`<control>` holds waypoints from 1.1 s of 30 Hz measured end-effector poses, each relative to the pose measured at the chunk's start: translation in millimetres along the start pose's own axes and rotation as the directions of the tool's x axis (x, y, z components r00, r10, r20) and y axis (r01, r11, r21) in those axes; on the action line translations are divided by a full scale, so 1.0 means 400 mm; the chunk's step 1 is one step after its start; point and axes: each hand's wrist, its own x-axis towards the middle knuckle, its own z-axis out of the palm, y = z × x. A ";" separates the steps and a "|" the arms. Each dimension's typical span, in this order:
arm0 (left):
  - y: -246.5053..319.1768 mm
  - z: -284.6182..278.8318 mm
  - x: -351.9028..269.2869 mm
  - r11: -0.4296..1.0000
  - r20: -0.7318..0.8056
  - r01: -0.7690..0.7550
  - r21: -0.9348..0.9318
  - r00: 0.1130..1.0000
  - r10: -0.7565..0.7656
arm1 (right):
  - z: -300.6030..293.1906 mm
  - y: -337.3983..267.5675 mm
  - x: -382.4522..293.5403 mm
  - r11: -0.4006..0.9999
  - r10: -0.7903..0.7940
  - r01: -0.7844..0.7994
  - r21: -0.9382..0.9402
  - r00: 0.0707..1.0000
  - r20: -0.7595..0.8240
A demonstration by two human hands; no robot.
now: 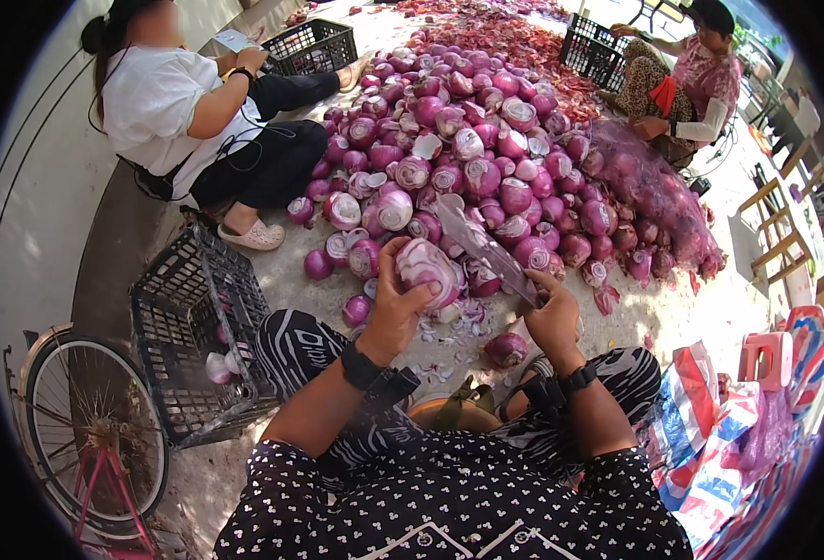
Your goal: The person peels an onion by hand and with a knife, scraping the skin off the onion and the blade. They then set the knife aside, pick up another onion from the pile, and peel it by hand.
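Note:
In my left hand point(398, 301) is a red onion point(428, 274), its outer skin partly cut away so that white and purple layers show. My right hand point(553, 318) grips a knife point(485, 245) by the handle, its broad blade pointing up and left, just right of the held onion. Before me a large heap of red onions point(482, 175) covers the ground, many of them peeled or trimmed. A single onion point(506, 349) lies near my right foot, below the knife hand. Bits of onion skin are scattered on the concrete under my hands.
A black plastic crate point(198, 336) with a few onions stands tilted at my left, beside a bicycle wheel point(96, 434). A purple mesh sack point(653, 192) of onions lies right of the heap. Two people sit beyond, near black crates point(311, 47). Striped plastic sheeting point(716, 448) is at my right.

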 end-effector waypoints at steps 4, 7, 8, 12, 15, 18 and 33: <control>0.004 -0.023 0.014 0.855 0.099 0.261 -0.448 0.965 -0.243 | 0.008 0.019 -0.004 0.972 0.007 -0.020 0.235 0.998 0.056; 0.012 -0.027 0.016 0.762 0.227 0.346 -0.548 0.938 -0.262 | 0.009 0.007 -0.008 0.945 0.019 -0.053 0.323 0.994 0.106; 0.016 -0.027 0.015 0.708 0.285 0.387 -0.591 0.921 -0.265 | 0.006 0.002 -0.009 0.953 0.004 -0.036 0.300 0.994 0.106; 0.013 -0.026 0.013 0.685 0.349 0.399 -0.609 0.911 -0.220 | -0.012 -0.014 -0.017 0.963 -0.041 0.012 0.270 0.994 0.102; 0.010 -0.019 0.008 0.792 0.293 0.316 -0.523 0.939 -0.181 | -0.020 -0.025 -0.026 0.948 -0.082 0.054 0.313 0.994 0.077; 0.009 -0.008 0.006 0.862 0.214 0.257 -0.437 0.960 -0.178 | -0.016 -0.026 -0.042 0.946 -0.161 0.143 0.289 0.986 0.038; -0.074 -0.026 0.011 0.965 0.065 0.165 -0.206 0.986 -0.155 | -0.029 -0.060 -0.051 0.808 -0.581 0.576 -0.120 0.814 -0.011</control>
